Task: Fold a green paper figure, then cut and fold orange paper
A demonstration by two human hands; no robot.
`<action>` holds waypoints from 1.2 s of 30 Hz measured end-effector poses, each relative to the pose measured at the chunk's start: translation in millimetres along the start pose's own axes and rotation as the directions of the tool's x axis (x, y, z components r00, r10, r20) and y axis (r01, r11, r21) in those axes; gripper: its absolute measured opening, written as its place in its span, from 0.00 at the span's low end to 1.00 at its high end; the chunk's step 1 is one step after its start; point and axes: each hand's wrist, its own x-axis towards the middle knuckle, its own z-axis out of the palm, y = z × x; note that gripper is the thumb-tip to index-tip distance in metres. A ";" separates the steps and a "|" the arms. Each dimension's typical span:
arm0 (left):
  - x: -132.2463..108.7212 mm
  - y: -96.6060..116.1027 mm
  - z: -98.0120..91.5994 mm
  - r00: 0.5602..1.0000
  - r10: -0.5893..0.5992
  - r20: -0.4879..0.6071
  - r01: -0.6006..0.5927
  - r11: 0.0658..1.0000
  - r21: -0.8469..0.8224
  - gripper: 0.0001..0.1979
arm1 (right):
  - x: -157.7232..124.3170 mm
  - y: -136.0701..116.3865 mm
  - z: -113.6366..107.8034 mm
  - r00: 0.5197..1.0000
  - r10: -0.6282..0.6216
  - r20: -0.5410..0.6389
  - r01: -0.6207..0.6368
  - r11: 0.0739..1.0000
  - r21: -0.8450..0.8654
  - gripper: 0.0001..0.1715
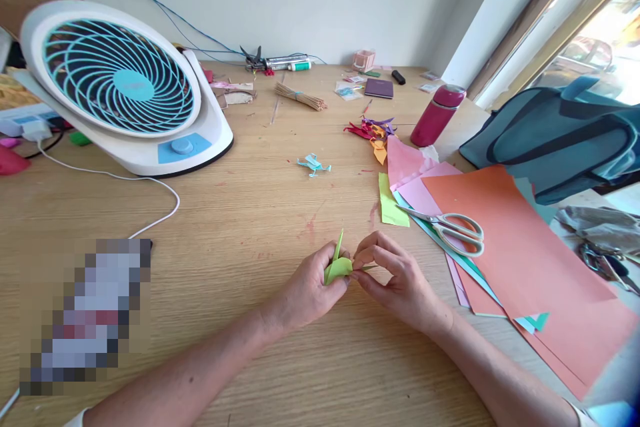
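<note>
Both my hands meet over the middle of the wooden table [260,213] around a small yellow-green folded paper figure [338,267]. My left hand [310,287] is closed on its body, with a thin point of paper sticking up above the fingers. My right hand [395,277] pinches the figure's right tip between thumb and fingers. A small light-blue folded paper figure [313,164] lies alone farther back on the table.
A white and teal desk fan [120,83] stands back left with its cable [150,213]. Coloured paper sheets [520,247] and scissors [457,230] lie right. A red bottle [437,115], blue bag [560,137], stick bundle [300,97] and folded scraps [373,130] sit behind.
</note>
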 end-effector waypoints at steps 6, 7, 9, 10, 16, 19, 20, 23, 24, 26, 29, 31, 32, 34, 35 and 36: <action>1.5 -1.3 -0.5 0.999 -0.020 0.042 0.020 1.000 -0.009 0.05 | -1.0 -3.3 0.4 1.000 -0.004 0.016 0.003 1.000 0.028 0.04; 1.7 -3.2 -0.1 0.999 -0.021 0.041 0.021 1.000 -0.008 0.05 | -0.9 -3.4 0.6 1.000 -0.002 0.017 0.001 0.999 0.032 0.03; 2.1 -7.7 1.3 0.999 -0.024 0.036 0.024 1.000 -0.002 0.06 | -0.9 -3.1 1.7 1.000 0.002 0.014 -0.003 0.999 0.033 0.02; 2.2 -9.9 2.1 0.999 -0.028 0.035 0.028 1.000 0.001 0.06 | -1.0 -2.7 2.6 1.000 0.005 0.009 -0.005 1.000 0.030 0.02; 1.7 -10.1 3.2 0.998 -0.040 0.046 0.042 0.999 -0.025 0.07 | -1.9 -0.9 3.7 1.000 0.014 -0.005 -0.014 1.000 0.013 0.04; 0.7 -5.5 1.0 0.990 -0.095 0.108 0.112 0.981 -0.160 0.08 | -0.6 -0.7 -5.5 0.998 -0.004 0.055 0.002 0.999 0.041 0.04; 0.5 -4.5 0.3 0.984 -0.115 0.133 0.144 0.963 -0.228 0.09 | -0.2 -0.5 -9.3 0.996 -0.017 0.091 0.013 0.999 0.052 0.06; 0.3 -3.3 -1.7 0.974 -0.156 0.164 0.208 0.905 -0.372 0.07 | 0.3 1.0 -17.5 0.984 -0.057 0.168 0.052 0.998 0.030 0.08; 0.4 -3.3 -2.2 0.973 -0.164 0.164 0.217 0.895 -0.389 0.06 | 0.1 1.8 -18.6 0.983 -0.069 0.169 0.069 0.998 0.003 0.07; 0.7 -3.2 -2.8 0.972 -0.170 0.159 0.221 0.891 -0.397 0.06 | -0.6 3.2 -18.3 0.983 -0.101 0.151 0.111 0.992 -0.060 0.06; 1.1 -3.0 -2.5 0.974 -0.171 0.150 0.216 0.899 -0.380 0.05 | -1.5 3.8 -15.6 0.979 -0.169 0.118 0.185 0.973 -0.139 0.07; 1.1 -3.3 -1.7 0.976 -0.172 0.134 0.210 0.905 -0.370 0.05 | -1.6 2.8 -14.9 0.973 -0.206 0.109 0.222 0.959 -0.174 0.08; 1.0 -3.9 -1.3 0.977 -0.172 0.129 0.209 0.906 -0.369 0.04 | -1.5 2.0 -15.0 0.969 -0.222 0.110 0.240 0.952 -0.189 0.09; 1.0 -6.1 -0.4 0.977 -0.165 0.132 0.203 0.907 -0.368 0.04 | -1.0 -0.2 -16.1 0.959 -0.256 0.121 0.277 0.936 -0.218 0.09; 1.1 -7.6 -0.1 0.978 -0.158 0.137 0.198 0.910 -0.364 0.04 | -0.6 -1.3 -16.9 0.954 -0.270 0.127 0.293 0.928 -0.232 0.09; 1.1 -9.4 0.1 0.978 -0.153 0.141 0.194 0.915 -0.354 0.04 | -0.2 -2.3 -17.6 0.951 -0.280 0.131 0.305 0.921 -0.242 0.09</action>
